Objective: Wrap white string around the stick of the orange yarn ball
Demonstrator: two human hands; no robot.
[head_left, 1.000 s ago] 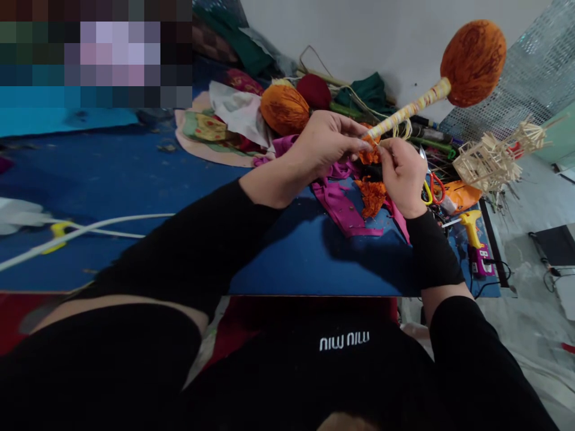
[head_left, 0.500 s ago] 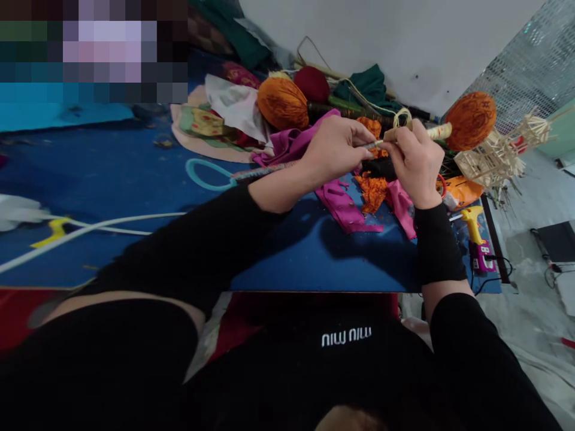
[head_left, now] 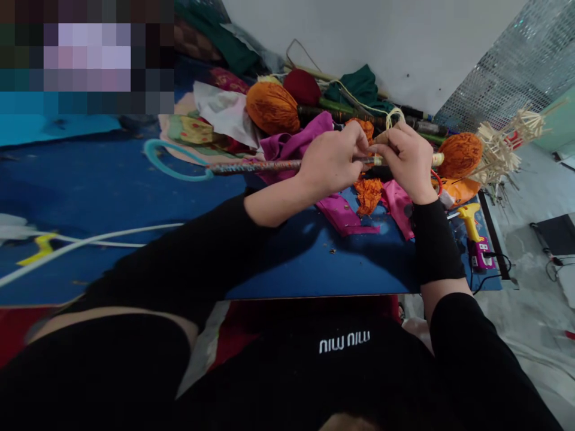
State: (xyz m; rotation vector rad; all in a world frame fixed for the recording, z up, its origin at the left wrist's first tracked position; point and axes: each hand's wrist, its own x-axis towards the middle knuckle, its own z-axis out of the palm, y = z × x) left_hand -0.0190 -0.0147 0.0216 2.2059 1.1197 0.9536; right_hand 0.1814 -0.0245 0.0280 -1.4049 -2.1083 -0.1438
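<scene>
A patterned, wrapped stick [head_left: 256,168] lies nearly level above the table, a light-blue loop [head_left: 150,170] at its left end. At its right end, beyond my right hand, is an orange cloth-covered ball [head_left: 460,154]. My left hand [head_left: 332,158] is closed around the stick. My right hand [head_left: 406,158] is closed close beside it, thumb and fingers pinching a tan strip at the stick; the fingertips partly hide it. A cream cord [head_left: 395,114] loops up behind the right fingers. Pink cloth scraps [head_left: 344,215] and crumpled orange cloth [head_left: 369,196] lie under the hands.
Another orange ball [head_left: 272,108], a dark red ball [head_left: 302,87] and green cloth [head_left: 354,87] lie at the back by the wall. A yellow glue gun [head_left: 470,216] is near the blue table's [head_left: 287,269] right edge. A white cable [head_left: 103,227] crosses at left.
The stick has swung level: its blue loop end rose and shifted left, while the orange ball end dropped. Both hands keep hold, and my right fingers have drawn in around the strip.
</scene>
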